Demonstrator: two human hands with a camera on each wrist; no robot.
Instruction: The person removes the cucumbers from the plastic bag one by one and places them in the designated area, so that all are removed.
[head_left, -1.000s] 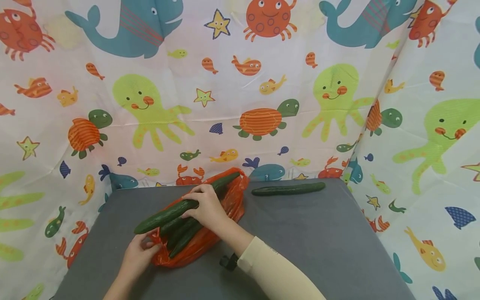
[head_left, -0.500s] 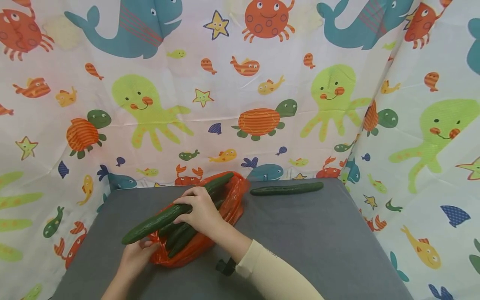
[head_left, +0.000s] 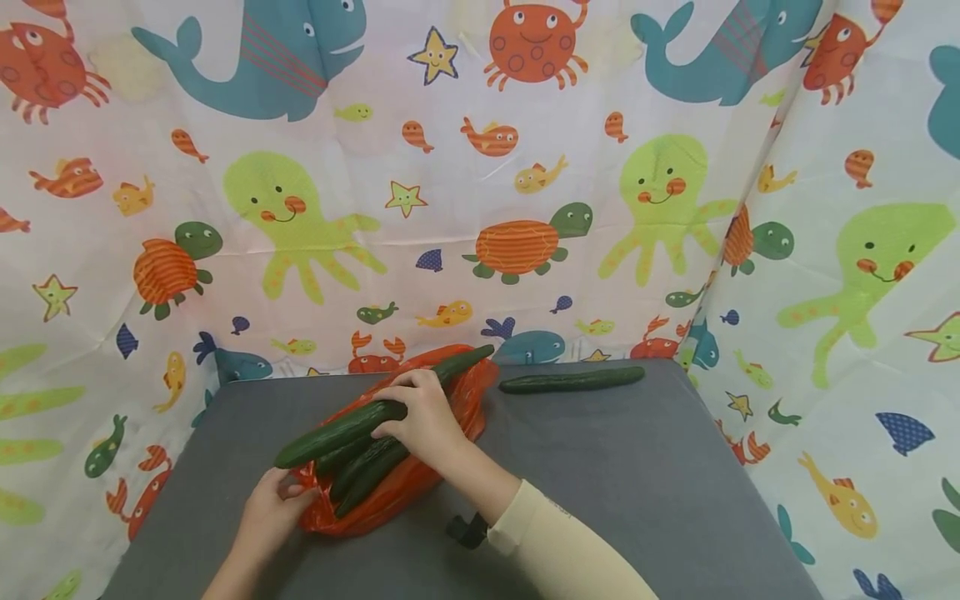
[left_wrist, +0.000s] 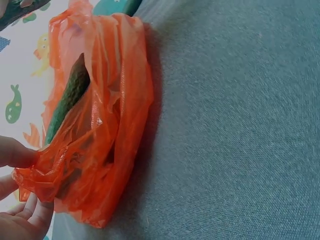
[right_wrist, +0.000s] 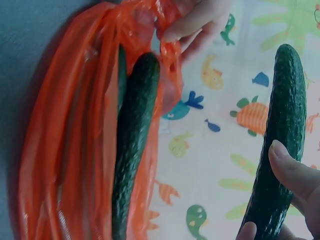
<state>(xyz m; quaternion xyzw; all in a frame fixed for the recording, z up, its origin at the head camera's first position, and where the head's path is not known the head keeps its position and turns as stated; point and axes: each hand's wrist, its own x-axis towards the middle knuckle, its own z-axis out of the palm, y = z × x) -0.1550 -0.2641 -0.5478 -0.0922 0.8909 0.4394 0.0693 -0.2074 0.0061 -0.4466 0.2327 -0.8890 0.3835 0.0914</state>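
My right hand (head_left: 426, 421) grips a long dark green cucumber (head_left: 337, 435) around its middle, holding it slanted above an orange-red plastic bag (head_left: 457, 421). In the right wrist view the held cucumber (right_wrist: 285, 115) stands apart from the bag (right_wrist: 65, 145). Several more cucumbers (head_left: 375, 468) lie inside the bag's open mouth. At the bag's near left end, my left hand (head_left: 270, 512) pinches the edge of the plastic, as the left wrist view shows with thumb and fingers (left_wrist: 37, 212) on the crumpled film.
A single cucumber (head_left: 572, 380) lies at the back of the grey table (head_left: 600, 475), right of the bag. A white curtain (head_left: 465, 242) printed with sea animals hangs behind and along the sides. Under my right wrist shows a small black object (head_left: 467, 530).
My right hand, with the cucumber, first shifts left and toward me, then back right and up. The left hand stays on the bag's edge.
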